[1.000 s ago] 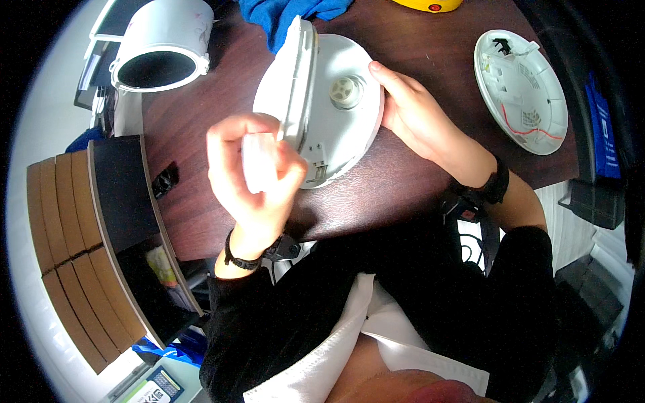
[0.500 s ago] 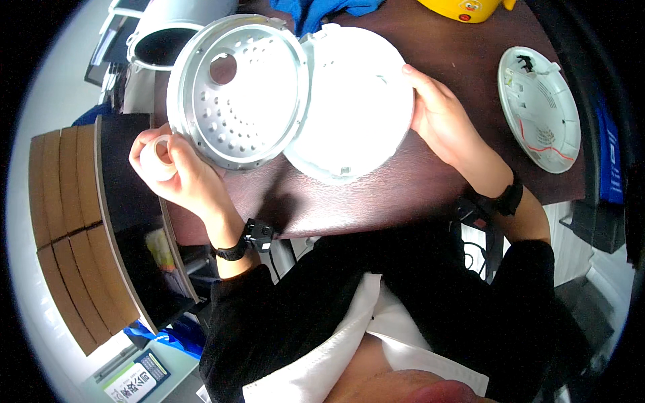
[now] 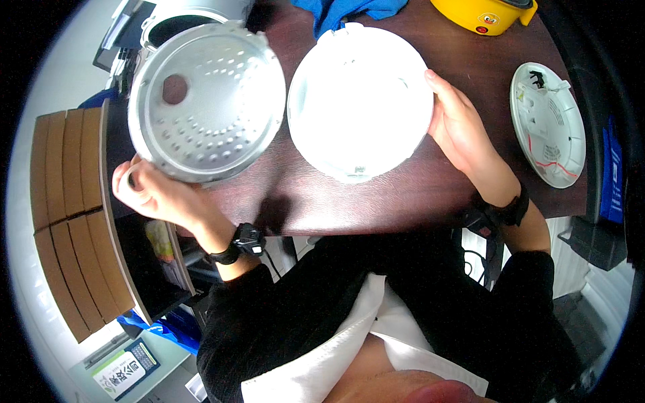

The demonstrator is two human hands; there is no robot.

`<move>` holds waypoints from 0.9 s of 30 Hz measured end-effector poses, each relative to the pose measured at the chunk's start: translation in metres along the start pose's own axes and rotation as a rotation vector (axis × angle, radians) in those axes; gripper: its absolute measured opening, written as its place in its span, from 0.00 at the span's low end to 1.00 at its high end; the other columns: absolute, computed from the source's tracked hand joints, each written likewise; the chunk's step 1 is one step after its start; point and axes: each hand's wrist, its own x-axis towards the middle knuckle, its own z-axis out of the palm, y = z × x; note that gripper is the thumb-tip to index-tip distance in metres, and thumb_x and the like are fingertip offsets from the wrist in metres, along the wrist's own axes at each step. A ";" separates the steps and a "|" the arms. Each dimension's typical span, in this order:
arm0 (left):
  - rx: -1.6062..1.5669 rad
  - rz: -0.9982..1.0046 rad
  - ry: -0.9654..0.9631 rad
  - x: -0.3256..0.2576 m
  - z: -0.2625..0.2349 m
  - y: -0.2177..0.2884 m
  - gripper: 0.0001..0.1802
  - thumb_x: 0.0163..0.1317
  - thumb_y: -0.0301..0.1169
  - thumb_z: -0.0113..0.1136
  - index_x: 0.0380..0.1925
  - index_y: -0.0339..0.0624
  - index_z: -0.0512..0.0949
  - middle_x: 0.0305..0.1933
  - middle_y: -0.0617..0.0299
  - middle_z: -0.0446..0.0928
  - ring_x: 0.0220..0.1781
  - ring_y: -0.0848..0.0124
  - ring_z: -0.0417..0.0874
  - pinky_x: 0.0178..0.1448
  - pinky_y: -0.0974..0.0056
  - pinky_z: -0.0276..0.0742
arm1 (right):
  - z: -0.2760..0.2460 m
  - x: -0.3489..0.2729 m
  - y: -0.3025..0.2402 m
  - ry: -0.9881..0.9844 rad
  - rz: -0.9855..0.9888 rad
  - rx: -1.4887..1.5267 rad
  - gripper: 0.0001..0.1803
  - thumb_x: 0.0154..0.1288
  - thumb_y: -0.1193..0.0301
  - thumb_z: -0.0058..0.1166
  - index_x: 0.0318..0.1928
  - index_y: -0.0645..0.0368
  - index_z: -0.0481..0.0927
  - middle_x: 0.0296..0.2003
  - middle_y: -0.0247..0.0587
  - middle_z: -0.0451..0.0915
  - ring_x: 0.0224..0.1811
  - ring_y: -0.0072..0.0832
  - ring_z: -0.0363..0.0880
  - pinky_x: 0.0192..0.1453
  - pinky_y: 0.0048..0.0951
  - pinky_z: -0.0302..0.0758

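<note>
My left hand (image 3: 161, 195) is closed on the lower rim of a round metal lid plate (image 3: 218, 101), silver with many small dimples and one larger round hole. A small pale ring, like a tape roll (image 3: 134, 185), sits among the same hand's fingers, blurred. At the right, my right hand (image 3: 463, 131) grips the right edge of a round white plastic lid (image 3: 363, 107) with a small hinge-like tab on top. Glare hides most of the white lid's surface detail. A gap shows between the metal plate and the white lid.
A white oval shell (image 3: 549, 127) with a red wire lies on the right of the brown table (image 3: 322, 208). Blue cloth (image 3: 342, 13) and a yellow pot (image 3: 484, 15) are at the far edge. A white cylindrical appliance (image 3: 191, 10) stands far left; brown boxes (image 3: 77, 215) stand at left.
The metal plate has moved left and tilted away from the white lid, which it was touching or overlapping. The white lid has shifted slightly right in the picture.
</note>
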 end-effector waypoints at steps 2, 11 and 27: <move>-0.059 -0.119 0.060 0.010 -0.011 -0.010 0.05 0.60 0.27 0.48 0.36 0.44 0.69 0.41 0.63 0.66 0.43 0.72 0.73 0.50 0.63 0.72 | 0.000 0.000 0.001 0.007 -0.008 -0.003 0.28 0.71 0.59 0.42 0.61 0.69 0.63 0.57 0.45 0.70 0.60 0.29 0.68 0.66 0.35 0.62; -0.118 -0.585 -0.023 -0.002 -0.050 -0.114 0.11 0.64 0.32 0.49 0.44 0.40 0.67 0.40 0.59 0.70 0.42 0.69 0.76 0.45 0.64 0.77 | 0.001 -0.001 -0.001 0.024 -0.009 -0.024 0.27 0.72 0.59 0.41 0.60 0.68 0.63 0.57 0.45 0.70 0.60 0.28 0.68 0.66 0.34 0.62; 0.550 -0.091 -0.659 -0.006 -0.040 -0.112 0.13 0.61 0.35 0.60 0.37 0.34 0.75 0.32 0.57 0.78 0.33 0.77 0.77 0.35 0.71 0.72 | 0.000 0.002 0.002 0.018 -0.017 -0.007 0.24 0.71 0.61 0.41 0.57 0.68 0.67 0.52 0.46 0.74 0.55 0.29 0.73 0.61 0.34 0.70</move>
